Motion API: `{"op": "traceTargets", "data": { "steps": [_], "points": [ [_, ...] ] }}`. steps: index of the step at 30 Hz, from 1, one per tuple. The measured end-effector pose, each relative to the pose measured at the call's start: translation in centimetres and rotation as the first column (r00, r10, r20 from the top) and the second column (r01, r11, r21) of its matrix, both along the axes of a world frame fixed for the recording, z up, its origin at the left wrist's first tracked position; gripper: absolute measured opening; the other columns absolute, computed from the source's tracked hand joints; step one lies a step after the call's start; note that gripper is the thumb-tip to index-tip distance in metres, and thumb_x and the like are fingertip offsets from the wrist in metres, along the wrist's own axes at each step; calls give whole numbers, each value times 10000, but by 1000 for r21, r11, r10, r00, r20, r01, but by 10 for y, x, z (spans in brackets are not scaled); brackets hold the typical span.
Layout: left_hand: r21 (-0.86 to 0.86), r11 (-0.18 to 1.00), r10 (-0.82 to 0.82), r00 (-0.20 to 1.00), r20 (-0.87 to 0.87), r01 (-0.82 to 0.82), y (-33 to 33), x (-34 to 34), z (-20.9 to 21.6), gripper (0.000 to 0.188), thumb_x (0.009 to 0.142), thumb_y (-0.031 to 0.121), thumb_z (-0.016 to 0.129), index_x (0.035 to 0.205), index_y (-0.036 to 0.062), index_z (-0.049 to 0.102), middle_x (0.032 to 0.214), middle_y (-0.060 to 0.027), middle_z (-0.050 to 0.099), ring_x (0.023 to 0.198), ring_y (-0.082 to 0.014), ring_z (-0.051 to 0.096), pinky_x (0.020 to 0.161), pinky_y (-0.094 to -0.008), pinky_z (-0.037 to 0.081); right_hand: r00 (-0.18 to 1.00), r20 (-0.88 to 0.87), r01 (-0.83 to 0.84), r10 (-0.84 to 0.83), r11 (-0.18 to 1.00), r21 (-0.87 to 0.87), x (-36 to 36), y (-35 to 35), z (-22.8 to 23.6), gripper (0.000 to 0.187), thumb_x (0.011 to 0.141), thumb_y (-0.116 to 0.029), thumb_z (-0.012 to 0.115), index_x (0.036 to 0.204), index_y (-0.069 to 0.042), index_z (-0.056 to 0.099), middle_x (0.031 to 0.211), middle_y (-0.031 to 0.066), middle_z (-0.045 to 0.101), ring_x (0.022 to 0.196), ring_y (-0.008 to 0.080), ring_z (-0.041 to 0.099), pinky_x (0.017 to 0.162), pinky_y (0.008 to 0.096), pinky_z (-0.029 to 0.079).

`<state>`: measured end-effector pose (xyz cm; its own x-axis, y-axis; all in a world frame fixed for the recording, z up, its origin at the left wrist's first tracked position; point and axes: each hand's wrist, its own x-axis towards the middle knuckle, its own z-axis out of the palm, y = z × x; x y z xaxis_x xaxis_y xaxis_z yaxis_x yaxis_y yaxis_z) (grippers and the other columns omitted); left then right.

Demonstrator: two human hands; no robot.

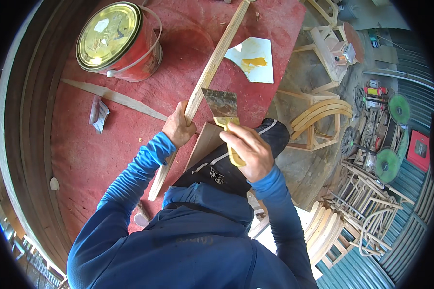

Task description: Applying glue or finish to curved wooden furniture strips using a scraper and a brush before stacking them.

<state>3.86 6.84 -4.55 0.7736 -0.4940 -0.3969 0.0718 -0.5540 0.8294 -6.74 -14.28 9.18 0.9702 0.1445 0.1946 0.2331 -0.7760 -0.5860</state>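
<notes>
Left hand [179,127] clasps a wooden strip [215,60], right hand [250,150] a scraper [225,120]; the lidded bucket [121,42] hides its contents.

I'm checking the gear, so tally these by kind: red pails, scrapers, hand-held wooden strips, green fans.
Red pail: 1
Scraper: 1
Held strip: 1
Green fans: 2
Total: 5
</notes>
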Motion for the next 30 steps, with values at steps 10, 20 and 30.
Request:
{"op": "traceTargets", "data": {
  "steps": [10, 20, 30],
  "points": [
    [12, 1000, 14, 1000, -1, -14, -2, -3, 1, 607, 790, 105, 646, 1338, 22, 398, 909, -320, 642, 944, -503, 653, 817, -527, 515, 996, 88, -17, 21, 999, -50, 3, 3, -19, 358, 766, 23, 740, 1114, -61, 738, 1212, 158, 666, 1015, 333, 686, 885, 390, 574],
    [29, 1000, 0, 997, 75, -3, -6, -7, 4, 614, 784, 96, 642, 1347, 28, 405, 932, -316, 650, 952, -503, 652, 829, -529, 515, 997, 61, 56, -54, 998, -28, 2, 0, -3, 360, 828, -36, 660, 1185, -56, 694, 1233, 168, 645, 1067, 345, 655, 923, 400, 558],
    [24, 1000, -2, 1000, 31, 1, -6, -6, -3, 634, 781, 113, 645, 1358, 24, 395, 954, -332, 650, 972, -515, 643, 838, -530, 517, 999, 45, 24, -21, 999, -47, 8, 5, 5, 423, 840, -45, 631, 1262, -63, 661, 1240, 175, 630, 1064, 343, 651, 938, 410, 551]
  ]
}}
